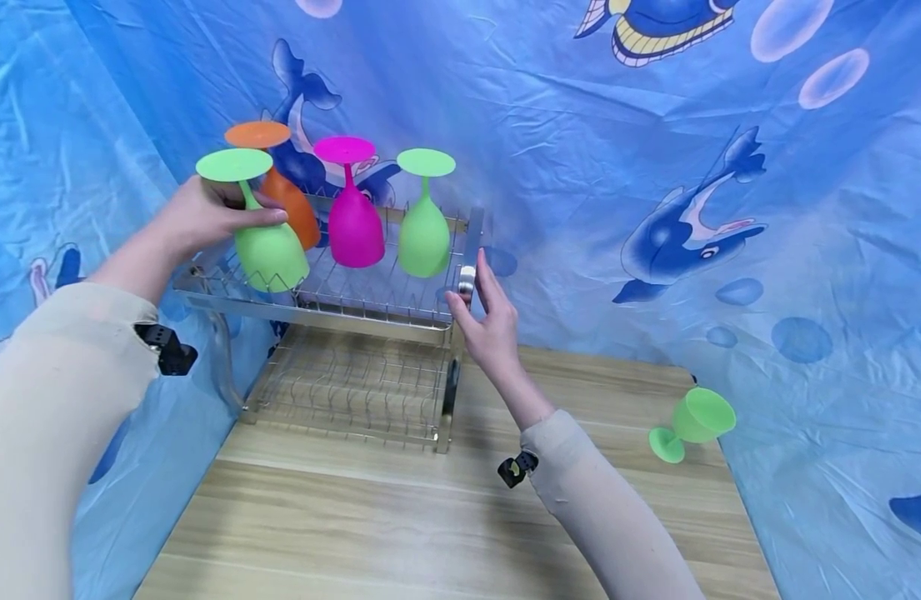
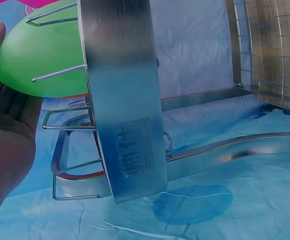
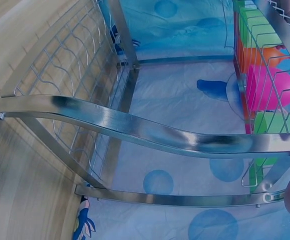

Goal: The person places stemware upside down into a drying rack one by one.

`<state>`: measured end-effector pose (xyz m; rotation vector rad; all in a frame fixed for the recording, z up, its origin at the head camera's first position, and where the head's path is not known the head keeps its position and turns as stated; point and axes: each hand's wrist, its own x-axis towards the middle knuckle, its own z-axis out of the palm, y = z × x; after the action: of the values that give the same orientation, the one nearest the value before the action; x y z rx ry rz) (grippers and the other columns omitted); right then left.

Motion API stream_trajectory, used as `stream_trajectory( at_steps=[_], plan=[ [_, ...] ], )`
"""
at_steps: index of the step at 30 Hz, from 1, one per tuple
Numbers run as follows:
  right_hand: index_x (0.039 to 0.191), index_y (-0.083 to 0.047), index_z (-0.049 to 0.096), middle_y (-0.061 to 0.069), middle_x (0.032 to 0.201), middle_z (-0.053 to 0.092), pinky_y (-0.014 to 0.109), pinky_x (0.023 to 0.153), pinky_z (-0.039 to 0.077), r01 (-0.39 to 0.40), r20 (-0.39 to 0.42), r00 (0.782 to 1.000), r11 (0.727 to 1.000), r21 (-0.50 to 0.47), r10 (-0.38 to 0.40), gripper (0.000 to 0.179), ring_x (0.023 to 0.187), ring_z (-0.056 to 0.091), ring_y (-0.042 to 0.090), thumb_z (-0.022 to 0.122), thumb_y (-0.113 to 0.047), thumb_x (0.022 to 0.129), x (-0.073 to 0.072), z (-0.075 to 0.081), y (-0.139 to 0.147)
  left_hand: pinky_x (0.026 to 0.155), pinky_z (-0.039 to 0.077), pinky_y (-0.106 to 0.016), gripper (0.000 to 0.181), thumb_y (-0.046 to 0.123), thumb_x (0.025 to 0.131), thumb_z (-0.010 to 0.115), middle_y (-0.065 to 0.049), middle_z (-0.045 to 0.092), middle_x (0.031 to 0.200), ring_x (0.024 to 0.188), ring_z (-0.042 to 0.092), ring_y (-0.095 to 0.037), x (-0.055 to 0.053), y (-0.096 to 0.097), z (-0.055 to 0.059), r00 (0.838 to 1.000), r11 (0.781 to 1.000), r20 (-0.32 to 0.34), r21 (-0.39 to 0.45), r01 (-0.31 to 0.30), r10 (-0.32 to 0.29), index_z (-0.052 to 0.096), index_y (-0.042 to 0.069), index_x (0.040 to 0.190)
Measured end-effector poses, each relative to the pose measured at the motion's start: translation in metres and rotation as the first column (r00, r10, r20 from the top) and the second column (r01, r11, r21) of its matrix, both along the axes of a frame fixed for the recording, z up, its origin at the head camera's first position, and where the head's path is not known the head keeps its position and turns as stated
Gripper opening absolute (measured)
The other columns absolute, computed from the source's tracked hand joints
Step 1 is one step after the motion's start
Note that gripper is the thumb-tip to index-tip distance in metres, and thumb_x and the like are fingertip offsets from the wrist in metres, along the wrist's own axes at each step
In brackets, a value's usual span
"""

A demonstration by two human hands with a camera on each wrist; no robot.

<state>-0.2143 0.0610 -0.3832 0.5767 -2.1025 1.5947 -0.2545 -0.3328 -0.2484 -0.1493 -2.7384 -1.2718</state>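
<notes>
A two-tier metal dish rack stands at the back left. My left hand holds an upside-down light green goblet around its stem and upper bowl, its rim down at the upper tier's front left. Behind that goblet is an orange goblet, partly hidden. Farther right on the same tier, a magenta goblet and another green goblet also stand inverted. My right hand grips the rack's right side frame between thumb and fingers; only its edge shows in the right wrist view.
One more green goblet lies tilted at the right side of the wooden table. The rack's lower wire tier sits just above the tabletop. Blue cloth with sea animals hangs behind and at both sides.
</notes>
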Motion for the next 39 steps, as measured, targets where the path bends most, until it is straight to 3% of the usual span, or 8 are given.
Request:
stream_trajectory(
  at_steps=[8, 15, 18, 22, 26, 31, 37, 39],
  plan=[
    [0.166, -0.007, 0.034, 0.017, 0.169, 0.037, 0.027, 0.121, 0.039, 0.004, -0.009, 1.000, 1.000, -0.005, -0.004, 0.078, 0.154, 0.041, 0.028, 0.076, -0.014, 0.102, 0.000, 0.000, -0.001, 0.089, 0.047, -0.018, 0.052, 0.033, 0.093, 0.087, 0.023, 0.077, 0.100, 0.108, 0.062, 0.004, 0.004, -0.001, -0.002, 0.999, 0.999, -0.024, 0.017, 0.043, -0.043, 0.069, 0.014, 0.137],
    [0.166, -0.005, 0.034, 0.017, 0.170, 0.036, 0.027, 0.121, 0.039, 0.001, 0.003, 1.000, 1.000, -0.010, -0.001, 0.078, 0.154, 0.041, 0.028, 0.076, -0.016, 0.102, 0.002, 0.000, -0.002, 0.094, 0.050, -0.028, 0.055, 0.043, 0.092, 0.085, 0.027, 0.072, 0.103, 0.105, 0.060, 0.002, 0.013, -0.005, -0.003, 1.000, 0.999, -0.008, -0.031, -0.023, 0.023, 0.070, 0.016, 0.138],
    [0.167, -0.005, 0.033, 0.016, 0.170, 0.035, 0.027, 0.122, 0.038, 0.002, 0.013, 1.000, 1.000, -0.013, -0.001, 0.079, 0.155, 0.040, 0.028, 0.076, -0.017, 0.102, 0.002, 0.000, -0.002, 0.090, 0.050, -0.033, 0.064, 0.053, 0.092, 0.083, 0.010, 0.075, 0.113, 0.112, 0.061, -0.013, 0.018, -0.009, -0.001, 0.998, 0.991, 0.014, -0.115, -0.063, 0.065, 0.069, 0.013, 0.140],
    [0.167, -0.007, 0.032, 0.015, 0.171, 0.034, 0.027, 0.122, 0.037, -0.004, 0.023, 1.000, 1.000, -0.020, 0.005, 0.079, 0.155, 0.040, 0.028, 0.076, -0.019, 0.102, 0.002, 0.001, -0.002, 0.105, 0.052, -0.055, 0.082, 0.058, 0.095, 0.076, -0.020, 0.061, 0.149, 0.135, 0.054, -0.040, 0.028, -0.018, 0.003, 0.995, 0.984, 0.062, -0.163, -0.072, 0.083, 0.055, 0.008, 0.155],
    [0.167, -0.008, 0.032, 0.015, 0.171, 0.034, 0.027, 0.122, 0.037, -0.008, 0.041, 0.999, 1.000, -0.022, 0.009, 0.079, 0.155, 0.039, 0.028, 0.076, -0.018, 0.102, 0.003, 0.000, -0.003, 0.114, 0.039, -0.072, 0.086, 0.058, 0.097, 0.073, -0.022, 0.045, 0.165, 0.148, 0.042, -0.047, 0.041, -0.027, 0.002, 0.993, 0.987, 0.084, -0.146, -0.066, 0.079, 0.044, 0.012, 0.164],
    [0.167, -0.006, 0.033, 0.016, 0.171, 0.033, 0.026, 0.122, 0.037, -0.016, 0.049, 0.999, 1.000, -0.022, 0.017, 0.078, 0.155, 0.040, 0.028, 0.075, -0.016, 0.102, 0.003, -0.002, -0.005, 0.120, 0.036, -0.067, 0.083, 0.054, 0.098, 0.075, -0.011, 0.039, 0.171, 0.156, 0.035, -0.042, 0.063, -0.035, -0.003, 0.991, 0.989, 0.057, -0.088, -0.118, 0.123, 0.041, 0.023, 0.166],
    [0.166, -0.002, 0.033, 0.018, 0.171, 0.033, 0.027, 0.123, 0.037, -0.025, 0.012, 1.000, 0.999, -0.042, 0.025, 0.076, 0.156, 0.038, 0.028, 0.074, -0.013, 0.102, -0.002, -0.001, -0.004, 0.121, 0.041, -0.031, 0.080, 0.051, 0.095, 0.079, -0.002, 0.042, 0.170, 0.155, 0.041, -0.030, 0.089, -0.030, -0.007, 0.974, 0.974, -0.006, 0.010, -0.228, 0.228, 0.044, 0.031, 0.164],
    [0.165, -0.001, 0.033, 0.019, 0.170, 0.034, 0.027, 0.123, 0.037, -0.019, 0.008, 1.000, 0.999, -0.045, 0.020, 0.076, 0.156, 0.038, 0.028, 0.075, -0.012, 0.102, -0.003, -0.001, -0.004, 0.120, 0.041, -0.027, 0.080, 0.051, 0.094, 0.080, 0.000, 0.043, 0.169, 0.155, 0.041, -0.028, 0.097, -0.026, -0.011, 0.967, 0.967, -0.019, 0.029, -0.252, 0.253, 0.045, 0.031, 0.164]
  ],
)
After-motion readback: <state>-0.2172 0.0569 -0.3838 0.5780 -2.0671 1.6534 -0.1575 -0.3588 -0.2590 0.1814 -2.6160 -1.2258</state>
